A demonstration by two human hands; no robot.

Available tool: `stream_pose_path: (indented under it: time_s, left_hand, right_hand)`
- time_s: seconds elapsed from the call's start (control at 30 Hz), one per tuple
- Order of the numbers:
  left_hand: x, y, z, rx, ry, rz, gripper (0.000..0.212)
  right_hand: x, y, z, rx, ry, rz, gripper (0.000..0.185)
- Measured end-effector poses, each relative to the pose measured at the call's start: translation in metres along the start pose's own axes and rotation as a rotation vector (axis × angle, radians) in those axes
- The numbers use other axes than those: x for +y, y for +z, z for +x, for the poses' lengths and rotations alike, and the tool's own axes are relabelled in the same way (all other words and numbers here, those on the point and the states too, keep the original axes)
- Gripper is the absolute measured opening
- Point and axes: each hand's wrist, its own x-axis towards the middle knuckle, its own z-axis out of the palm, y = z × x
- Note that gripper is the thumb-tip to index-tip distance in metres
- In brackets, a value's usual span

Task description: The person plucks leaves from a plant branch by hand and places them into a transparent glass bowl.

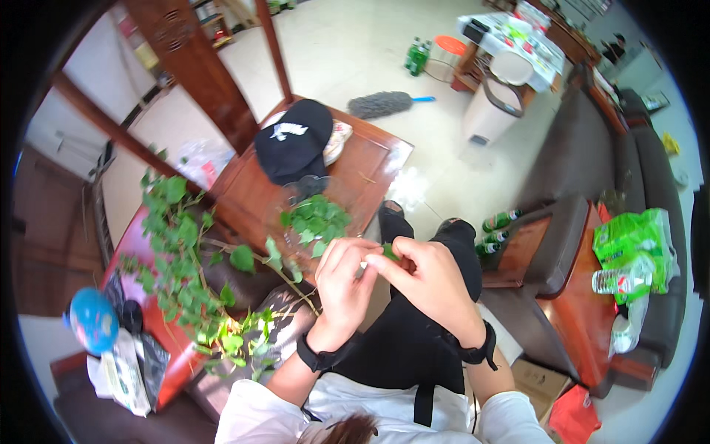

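Note:
My left hand (345, 277) and my right hand (424, 269) meet in front of me, their fingertips close together. A small green leaf (390, 251) shows between the fingers of my right hand. Something small and white (364, 265) is at my left fingertips; what it is I cannot tell. Just beyond my left hand, green leaves (319, 221) are heaped in a clear bowl on a wooden chair seat (366, 150). Left of my left hand spreads a leafy vine (186, 250), one stem of which reaches my left wrist.
A black cap (294, 141) lies on the wooden seat. Beyond it are a grey duster (380, 104) and a beige bin (492, 111) on the floor. Green bottles (501, 220) stand or lie at right, near a sofa (577, 150). A blue balloon-like ball (93, 321) is far left.

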Motion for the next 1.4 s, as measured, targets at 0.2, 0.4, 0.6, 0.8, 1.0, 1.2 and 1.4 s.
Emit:
stream_pose_path:
  time_s: [0.2, 0.4, 0.6, 0.8, 1.0, 1.2, 1.4]
  left_hand:
    - [0.018, -0.058, -0.035, 0.141, 0.260, 0.249, 0.023]
    - [0.011, -0.095, -0.054, 0.210, -0.184, 0.091, 0.021]
    - [-0.007, -0.092, -0.065, -0.017, -0.875, -0.920, 0.019]
    - [-0.022, -0.077, -0.080, 0.154, -0.801, -0.721, 0.010]
    - [-0.025, -0.064, -0.098, 0.096, -0.851, -0.802, 0.013]
    - [-0.032, -0.068, -0.103, 0.203, -0.871, -0.806, 0.015]
    - [-0.038, -0.062, -0.102, 0.146, -0.830, -0.709, 0.015]
  right_hand:
    - [-0.030, 0.030, -0.030, -0.221, -0.028, 0.463, 0.018]
    - [-0.024, 0.054, -0.025, -0.276, -0.016, 0.707, 0.017]
    - [-0.022, 0.079, -0.016, -0.436, -0.074, 0.676, 0.017]
    - [0.001, 0.078, -0.011, -0.410, 0.096, 0.454, 0.015]
    - [0.012, 0.088, -0.013, -0.541, 0.025, 0.457, 0.021]
    - [0.017, 0.080, 0.000, -0.599, 0.094, 0.425, 0.018]
    - [0.019, 0.088, 0.003, -0.654, 0.040, 0.357, 0.016]
